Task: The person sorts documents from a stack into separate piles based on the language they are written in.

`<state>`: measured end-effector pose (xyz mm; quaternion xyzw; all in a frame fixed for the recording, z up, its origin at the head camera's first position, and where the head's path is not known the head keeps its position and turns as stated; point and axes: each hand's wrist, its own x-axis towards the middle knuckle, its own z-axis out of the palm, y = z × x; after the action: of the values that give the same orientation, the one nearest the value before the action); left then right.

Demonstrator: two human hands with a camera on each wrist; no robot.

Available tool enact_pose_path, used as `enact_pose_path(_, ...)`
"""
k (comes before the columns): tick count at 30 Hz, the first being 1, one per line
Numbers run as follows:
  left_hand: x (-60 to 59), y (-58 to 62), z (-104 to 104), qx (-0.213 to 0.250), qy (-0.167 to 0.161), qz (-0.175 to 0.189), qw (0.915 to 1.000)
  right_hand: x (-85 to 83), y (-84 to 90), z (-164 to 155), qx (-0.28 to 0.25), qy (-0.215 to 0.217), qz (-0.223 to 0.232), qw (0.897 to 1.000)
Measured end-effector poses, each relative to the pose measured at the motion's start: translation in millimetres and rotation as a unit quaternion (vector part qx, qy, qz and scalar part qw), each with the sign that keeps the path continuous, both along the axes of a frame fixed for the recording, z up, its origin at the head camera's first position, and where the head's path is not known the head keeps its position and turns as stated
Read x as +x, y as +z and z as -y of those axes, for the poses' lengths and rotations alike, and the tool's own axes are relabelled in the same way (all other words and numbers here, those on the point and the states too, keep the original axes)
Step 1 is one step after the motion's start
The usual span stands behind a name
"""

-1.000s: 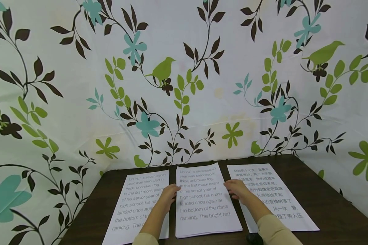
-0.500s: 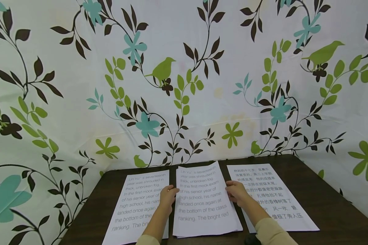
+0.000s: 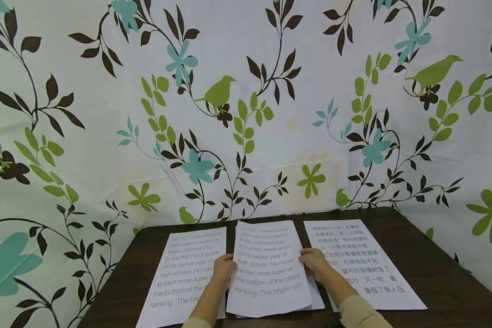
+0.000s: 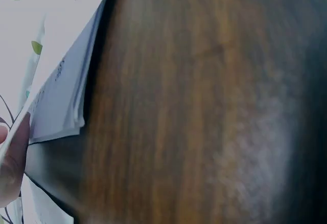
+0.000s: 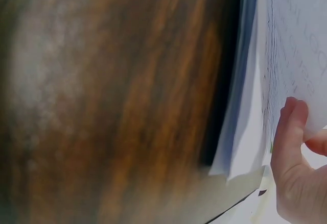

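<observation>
A single sheet of paper (image 3: pixel 266 269) is thin, light and floppy, so it will sag or curl wherever it is unsupported, and it can crease if squeezed too hard. The safest hold is a light pinch at the middle of each long edge, which is about where both hands sit now.

The left hand (image 3: pixel 222 269) has its fingers curled onto the sheet's left edge, and the right hand (image 3: pixel 315 264) pinches the right edge; in the right wrist view a thumb lies against the printed face. The sheet hangs between the two hands, lifted slightly off the middle stack (image 3: pixel 317 300) directly beneath it (the wrist views show a gap between the raised page and the pile's edges).

The sheet is white, printed with large grey English text in short lines, and its near edge overhangs the pile a little.

Just outside the left hand lies another page of English text (image 3: pixel 180 278), and just outside the right hand a page of Chinese text (image 3: pixel 369 269). All rest on a dark wooden table (image 3: pixel 443 273) before a floral curtain (image 3: pixel 246 114).
</observation>
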<state>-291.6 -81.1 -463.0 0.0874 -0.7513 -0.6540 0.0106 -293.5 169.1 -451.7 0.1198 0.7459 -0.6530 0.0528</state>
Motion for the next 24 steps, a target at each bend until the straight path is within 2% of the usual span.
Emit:
enact_pose_path(8,-2.0,-4.9,6.6,-0.02,0.002,0.026,0.9995,-0.2,-2.3,3.8,0.016,-0.003,-0.006,1.0)
enact_pose_path(16,3.8,8.5,15.2,-0.007,0.007,0.025,0.9996,0.1,5.6,8.7,0.019,-0.003,-0.015,1.0)
enact_pose_path(20,4.0,15.1,21.4,0.014,-0.001,0.021,0.9997,-0.8,10.5,13.3,0.02,-0.006,-0.02,1.0)
enact_pose_path(24,2.5,20.4,27.0,0.017,0.006,0.025,0.9995,-1.0,15.8,18.6,0.02,-0.001,-0.032,0.999)
